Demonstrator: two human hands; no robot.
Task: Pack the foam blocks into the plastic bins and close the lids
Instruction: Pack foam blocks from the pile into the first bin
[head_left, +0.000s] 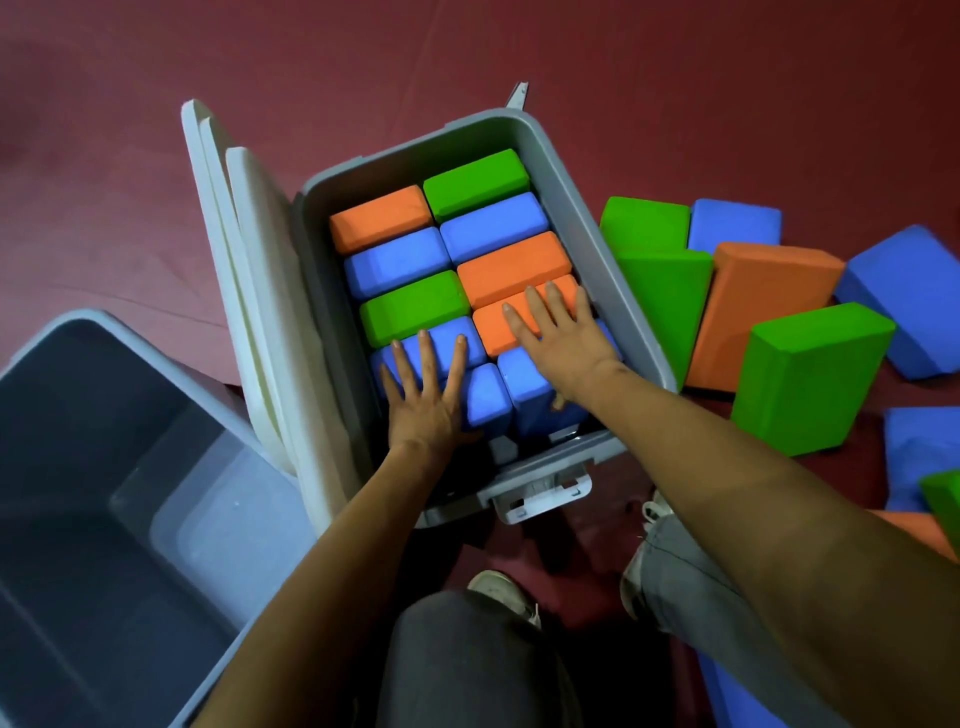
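Middle bin (597, 234): looks full. The blocks (493, 223) sit in 2 rows, tops near the rim.
Left hand (423, 400): flat, fingers straight, pressing a blue block at the near end. It grips nothing.
Right hand (558, 338): flat too, fingers straight, on an orange block.
Lids (260, 260): not on yet, leaning on the bin's left side.
Other bin (78, 325): no blocks in it.
Loose blocks (769, 312): many on the floor (156, 130), right side.
Progress: approx. half, I think. You've still got bin 2 to fill + lids to close.

Red floor (130, 182), two grey bins (597, 218), loose foam blocks (810, 374)
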